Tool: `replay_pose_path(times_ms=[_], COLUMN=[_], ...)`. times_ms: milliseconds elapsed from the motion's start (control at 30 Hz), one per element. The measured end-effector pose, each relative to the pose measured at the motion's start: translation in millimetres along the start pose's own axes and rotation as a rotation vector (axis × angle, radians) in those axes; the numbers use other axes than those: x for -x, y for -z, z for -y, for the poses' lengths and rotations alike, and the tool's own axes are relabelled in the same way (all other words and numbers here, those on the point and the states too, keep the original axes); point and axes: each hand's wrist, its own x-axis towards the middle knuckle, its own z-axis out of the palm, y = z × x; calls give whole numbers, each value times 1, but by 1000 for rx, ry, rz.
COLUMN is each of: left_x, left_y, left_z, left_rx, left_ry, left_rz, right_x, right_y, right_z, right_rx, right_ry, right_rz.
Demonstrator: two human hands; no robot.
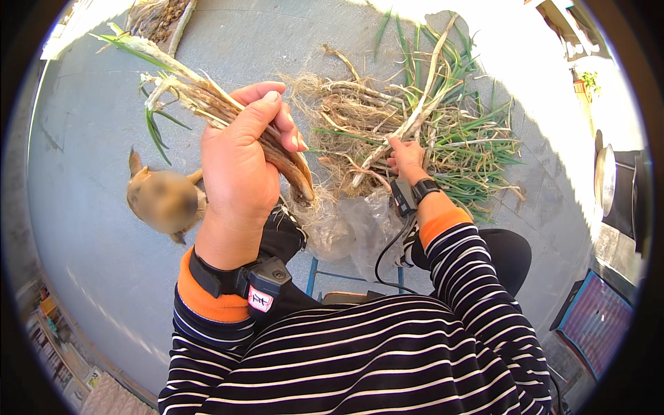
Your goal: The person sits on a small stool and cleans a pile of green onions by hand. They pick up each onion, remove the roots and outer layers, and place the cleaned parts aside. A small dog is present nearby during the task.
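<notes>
My left hand (244, 150) is raised and closed around a small bundle of dry-skinned green onions (194, 88). Their roots hang down at the right, and their tops point to the upper left. Lower and to the right, my right hand (409, 158) reaches into a large pile of green onions (467, 140) on the ground. Its fingers are around a long pale onion stalk (410, 124) lying across the top; part of the grip is hidden. The pile's tangled roots (332, 137) face left and its green leaves face right.
Crumpled clear plastic (358, 228) lies between my feet, below the pile. A brown dog (134, 194) is on the grey floor at the left, its head blurred. A blue metal frame (311, 277) shows beneath me. A cable (384, 259) hangs from my right wrist device.
</notes>
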Motion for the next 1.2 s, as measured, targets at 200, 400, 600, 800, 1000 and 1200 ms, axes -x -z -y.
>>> replay_pose_path(times_ms=[200,400,600,800,1000,1200], left_x=[1,-3,-3,-3,1,3], left_y=[-6,-14,-8,-1,-4,-10], left_z=[9,16,14,9,6,6], left_rx=[-36,-41,-81,-8,40,28], left_ry=[41,34,20,-2,-25,-1], left_rz=[-11,4,15,7,35,40], right_x=[-31,-21,42,50,13,-3], right_y=[-2,2,-13,-16,-16,-54], right_z=[-9,-7,49,62,3,-21], right_rx=[123,-15,-191,-357,-265,-283], right_ry=[61,319,494,399,-90,-209], right_rz=[64,57,531,856,250,287])
